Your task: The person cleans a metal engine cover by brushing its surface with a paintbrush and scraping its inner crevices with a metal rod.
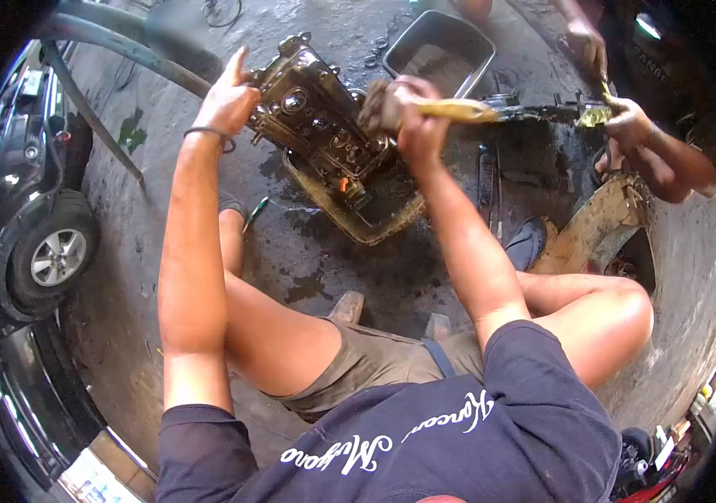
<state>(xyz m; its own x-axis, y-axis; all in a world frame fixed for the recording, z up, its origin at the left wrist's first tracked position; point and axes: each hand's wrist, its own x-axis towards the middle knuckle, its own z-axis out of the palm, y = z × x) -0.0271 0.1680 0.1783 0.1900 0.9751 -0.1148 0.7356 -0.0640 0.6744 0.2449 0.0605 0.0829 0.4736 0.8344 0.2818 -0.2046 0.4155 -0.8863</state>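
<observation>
A dark, oily engine part [312, 109] is tilted over a shallow grimy tray [324, 204], with a small orange piece near its lower end. My left hand [230, 99] is at its upper left edge, fingers closed on that edge and one finger stretched upward. In my right hand [421, 126] is a brush [458, 110] with a yellowish wooden handle. Its dark, dirty bristles are at the right side of the engine part; whether they touch it I cannot tell.
A black basin [440, 54] of murky liquid stands beyond. At the right a co-worker's hands [626, 124] hold a yellow-handled tool and a metal part. A black car [48, 251] is at the left, and a worn wooden piece [597, 226] lies at the right.
</observation>
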